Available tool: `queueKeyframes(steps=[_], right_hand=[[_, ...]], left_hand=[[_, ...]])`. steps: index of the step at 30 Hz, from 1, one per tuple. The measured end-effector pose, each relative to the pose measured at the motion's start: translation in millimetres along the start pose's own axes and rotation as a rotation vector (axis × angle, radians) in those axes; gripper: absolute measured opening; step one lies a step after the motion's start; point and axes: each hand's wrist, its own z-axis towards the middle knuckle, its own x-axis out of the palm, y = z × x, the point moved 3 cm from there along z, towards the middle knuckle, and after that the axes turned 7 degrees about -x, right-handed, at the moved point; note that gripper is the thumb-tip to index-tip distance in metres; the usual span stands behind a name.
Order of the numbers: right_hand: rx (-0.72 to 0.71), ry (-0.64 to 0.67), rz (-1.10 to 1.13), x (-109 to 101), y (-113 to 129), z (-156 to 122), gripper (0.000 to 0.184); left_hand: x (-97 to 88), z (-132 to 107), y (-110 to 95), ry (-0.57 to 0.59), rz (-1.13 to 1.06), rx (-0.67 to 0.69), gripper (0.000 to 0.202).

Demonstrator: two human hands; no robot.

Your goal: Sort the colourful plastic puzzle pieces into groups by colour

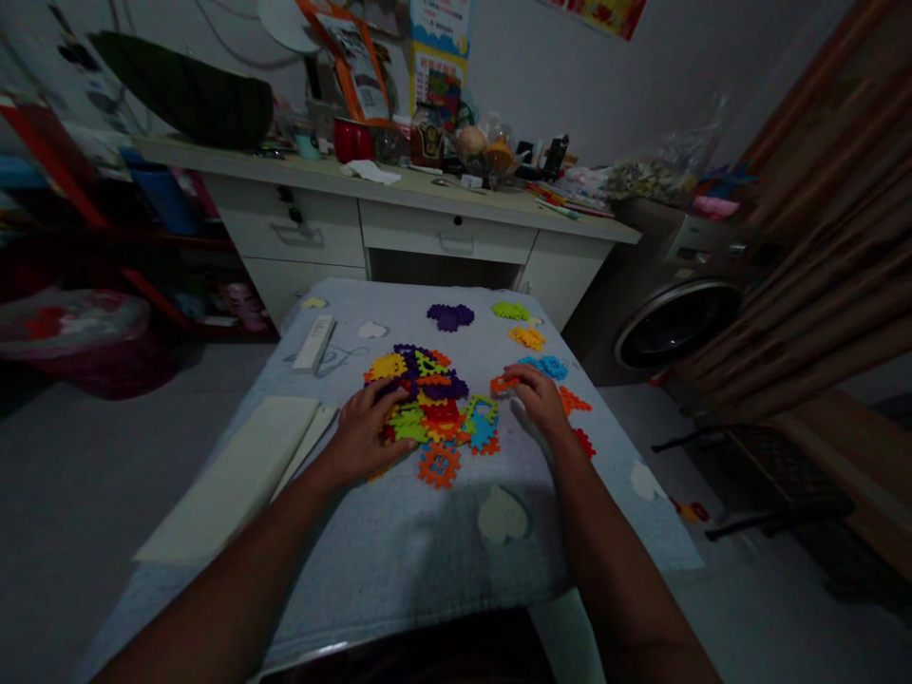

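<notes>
A mixed pile of plastic interlocking pieces [442, 416] in purple, yellow, green, red, orange and blue lies mid-table. My left hand [367, 427] rests at the pile's left edge, thumb and fingers apart, touching the pieces. To the right of the pile, my right hand [538, 394] pinches an orange interlocking piece [503, 384] between thumb and fingers. Sorted groups lie farther out: purple pieces [450, 316] at the back, then green pieces [511, 311], yellow pieces [527, 337], blue pieces [547, 367], orange pieces [574, 400] and red pieces [584, 442] along the right.
A pale cloth [427, 541] covers the table. At left lie a white box [314, 344] and a flat white board [235, 475]. Behind stands a cluttered desk [448, 204] with jars and a red mug [352, 140]. A washing machine [676, 294] is at right.
</notes>
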Motion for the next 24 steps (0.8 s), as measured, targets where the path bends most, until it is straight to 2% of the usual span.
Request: queueKeyframes(steps=[6, 13, 19, 24], right_hand=[[0.072, -0.129, -0.139, -45, -13, 4, 0.022], [0.28, -0.265, -0.375, -102, -45, -11, 0.037], [0.425, -0.211, -0.347, -115, -72, -23, 0.036], [0.443, -0.156, -0.414, -114, -77, -24, 0.036]], left_hand=[[-1.0, 0, -1, 0.012, -0.001, -0.005, 0.072], [-0.7, 0, 0, 0.012, 0.001, -0.009, 0.072], [-0.9, 0, 0, 0.024, 0.009, -0.014, 0.072], [0.1, 1, 1, 0.003, 0.013, -0.003, 0.072]])
